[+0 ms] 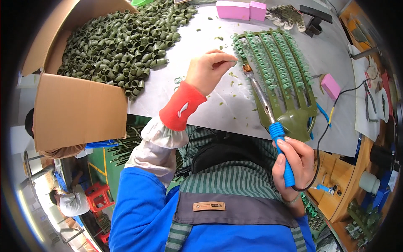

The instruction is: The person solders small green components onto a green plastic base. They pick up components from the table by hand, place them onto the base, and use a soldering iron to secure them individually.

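My right hand is wrapped around the blue handle of a soldering iron. Its metal shaft points away over the left edge of an olive-green slatted plastic piece, and the brownish tip is by the far left slat. Rows of light green rings line the slats. My left hand, with a red wristband, is just left of the tip. Its thumb and fingers are pinched together; a small greenish bit may show at the fingertips, too little to name.
Many olive-green plastic caps lie heaped at the left beside an open cardboard box. Pink blocks, a stained glove and green scraps lie on the table. The iron's black cable runs right, near pliers. Another person is far left.
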`<state>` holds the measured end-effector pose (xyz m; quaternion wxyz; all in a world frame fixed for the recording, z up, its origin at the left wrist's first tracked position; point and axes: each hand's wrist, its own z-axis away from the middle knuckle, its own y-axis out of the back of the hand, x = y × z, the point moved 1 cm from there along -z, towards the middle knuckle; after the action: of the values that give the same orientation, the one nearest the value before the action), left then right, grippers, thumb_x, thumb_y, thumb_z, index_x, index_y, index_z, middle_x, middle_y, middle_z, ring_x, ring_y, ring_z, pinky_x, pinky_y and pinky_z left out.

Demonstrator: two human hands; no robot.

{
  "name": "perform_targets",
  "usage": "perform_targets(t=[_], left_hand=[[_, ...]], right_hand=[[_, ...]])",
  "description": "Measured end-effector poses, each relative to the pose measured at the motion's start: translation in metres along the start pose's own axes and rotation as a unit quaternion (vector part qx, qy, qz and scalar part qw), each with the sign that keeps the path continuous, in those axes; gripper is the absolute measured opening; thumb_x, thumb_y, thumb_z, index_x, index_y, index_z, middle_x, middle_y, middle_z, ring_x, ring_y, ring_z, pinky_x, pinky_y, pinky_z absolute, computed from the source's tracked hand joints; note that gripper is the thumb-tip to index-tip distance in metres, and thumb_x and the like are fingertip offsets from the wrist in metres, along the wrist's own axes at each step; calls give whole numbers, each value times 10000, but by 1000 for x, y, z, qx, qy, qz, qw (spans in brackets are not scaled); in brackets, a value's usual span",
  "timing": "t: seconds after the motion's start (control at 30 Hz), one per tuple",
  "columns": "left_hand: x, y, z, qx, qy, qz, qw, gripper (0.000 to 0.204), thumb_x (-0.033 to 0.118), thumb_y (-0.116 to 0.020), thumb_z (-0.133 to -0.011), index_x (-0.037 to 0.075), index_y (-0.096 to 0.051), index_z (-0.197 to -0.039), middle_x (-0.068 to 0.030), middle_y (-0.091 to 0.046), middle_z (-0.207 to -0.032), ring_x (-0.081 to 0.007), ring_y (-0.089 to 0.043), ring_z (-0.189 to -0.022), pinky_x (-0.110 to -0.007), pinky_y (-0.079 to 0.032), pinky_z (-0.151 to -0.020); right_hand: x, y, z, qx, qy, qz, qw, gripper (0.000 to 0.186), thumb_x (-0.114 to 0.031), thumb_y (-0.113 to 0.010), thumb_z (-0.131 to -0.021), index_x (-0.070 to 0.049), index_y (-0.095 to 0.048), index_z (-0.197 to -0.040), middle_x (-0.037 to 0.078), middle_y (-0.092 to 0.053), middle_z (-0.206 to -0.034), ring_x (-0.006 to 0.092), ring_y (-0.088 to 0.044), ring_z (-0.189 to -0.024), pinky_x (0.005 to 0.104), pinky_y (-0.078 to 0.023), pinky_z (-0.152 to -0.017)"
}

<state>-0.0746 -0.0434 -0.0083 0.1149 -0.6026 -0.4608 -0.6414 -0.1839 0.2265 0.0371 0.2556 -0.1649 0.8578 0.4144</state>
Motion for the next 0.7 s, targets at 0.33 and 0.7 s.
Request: perform_targets(t=[0.33, 0.7], left_hand=[[-7, -36, -28, 84, -179, -232, 952, 80, 182, -703, -773, 188, -719, -851, 41, -682, -812, -187, -572, -836, -305, -501, -717], [-2, -19, -21, 71, -81, -121, 987, 173, 169, -702, -829, 152, -697, -1001, 13, -695, -867, -124, -606, -764, -275, -497, -696]], right_hand=[[16, -16, -5, 51, -6, -38, 998, 319, -6, -694, -696, -39, -687, -1013, 126, -604, -1004, 244, -638, -826, 300, -541, -689], [5, 10, 1, -2, 21, -7, 1000, 272, -65, -660, -741, -32, -681, -1010, 149, -613, -1005, 266, -626, -844, 322, -543, -717]])
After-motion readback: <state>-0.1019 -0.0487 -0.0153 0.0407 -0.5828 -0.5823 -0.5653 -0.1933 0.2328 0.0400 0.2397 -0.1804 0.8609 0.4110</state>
